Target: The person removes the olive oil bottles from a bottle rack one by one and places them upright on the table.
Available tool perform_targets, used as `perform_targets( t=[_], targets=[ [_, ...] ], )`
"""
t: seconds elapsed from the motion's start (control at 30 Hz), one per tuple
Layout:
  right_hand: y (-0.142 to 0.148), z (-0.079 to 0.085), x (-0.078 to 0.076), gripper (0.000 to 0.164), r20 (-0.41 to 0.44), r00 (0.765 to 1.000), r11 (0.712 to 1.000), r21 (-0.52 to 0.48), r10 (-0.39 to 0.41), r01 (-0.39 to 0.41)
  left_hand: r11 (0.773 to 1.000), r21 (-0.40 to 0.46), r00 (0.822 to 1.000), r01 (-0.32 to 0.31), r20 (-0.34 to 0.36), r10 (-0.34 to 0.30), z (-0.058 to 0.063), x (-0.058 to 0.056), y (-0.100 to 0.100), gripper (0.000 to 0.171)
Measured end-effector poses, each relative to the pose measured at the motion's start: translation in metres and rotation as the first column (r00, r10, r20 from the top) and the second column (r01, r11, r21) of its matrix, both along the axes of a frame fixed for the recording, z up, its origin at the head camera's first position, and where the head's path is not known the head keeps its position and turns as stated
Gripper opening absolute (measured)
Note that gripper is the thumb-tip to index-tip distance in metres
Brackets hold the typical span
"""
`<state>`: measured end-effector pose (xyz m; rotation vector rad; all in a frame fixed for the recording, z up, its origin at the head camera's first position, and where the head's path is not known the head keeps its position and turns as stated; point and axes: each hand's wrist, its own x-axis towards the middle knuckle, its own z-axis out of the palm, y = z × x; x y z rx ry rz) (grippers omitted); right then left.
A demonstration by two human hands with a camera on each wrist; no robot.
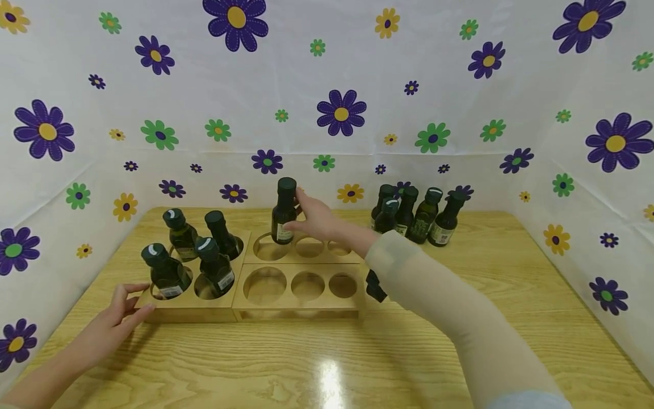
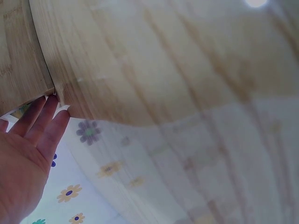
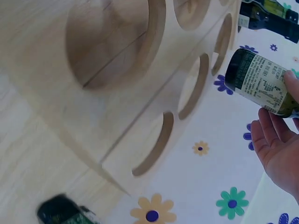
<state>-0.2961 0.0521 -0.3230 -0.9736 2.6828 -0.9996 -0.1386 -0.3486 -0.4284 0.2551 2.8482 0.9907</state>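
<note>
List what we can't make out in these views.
Head: dark shape by the six-hole rack, partly behind right sleeve.
Head: print on the held bottle, too small.
Right wrist: held bottle's top, cut off by right edge.
Left wrist: most of left rack, cut by frame edges.

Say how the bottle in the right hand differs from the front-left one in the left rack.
The held bottle is in the right hand; the front-left bottle stands in the left rack. The held bottle's cap top looks plain; the front-left bottle's bears a white mark. Both have dark caps, pale labels.
</note>
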Motion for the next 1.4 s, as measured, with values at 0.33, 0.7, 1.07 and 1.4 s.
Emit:
perform_targets(
  t=[0.33, 0.7, 1.07, 1.4],
  targets=[
    [0.037, 0.017, 0.01, 0.068, 0.055, 0.998, 0.999, -0.03, 0.016, -0.015, 1.0, -0.007, 1.0, -0.01, 0.0, 0.01, 0.003, 0.002, -0.001, 0.045],
    [0.083, 0.02, 0.022, 0.064, 0.054, 0.995, 0.995, 0.043, -0.087, 0.085, 1.0, -0.012, 1.0, -0.008, -0.001, 0.008, 0.001, 0.003, -0.002, 0.047],
    [0.138, 0.015, 0.032, 0.048, 0.021, 0.989, 0.986, 0.087, -0.144, 0.141, 1.0, 0.008, 1.0, -0.011, 0.004, 0.011, 0.002, 0.001, 0.002, 0.047],
    [0.183, 0.013, 0.047, 0.045, 0.028, 0.975, 0.97, 0.11, -0.221, 0.216, 1.0, 0.009, 1.0, -0.007, 0.001, 0.007, 0.003, 0.0, 0.002, 0.048]
  ],
)
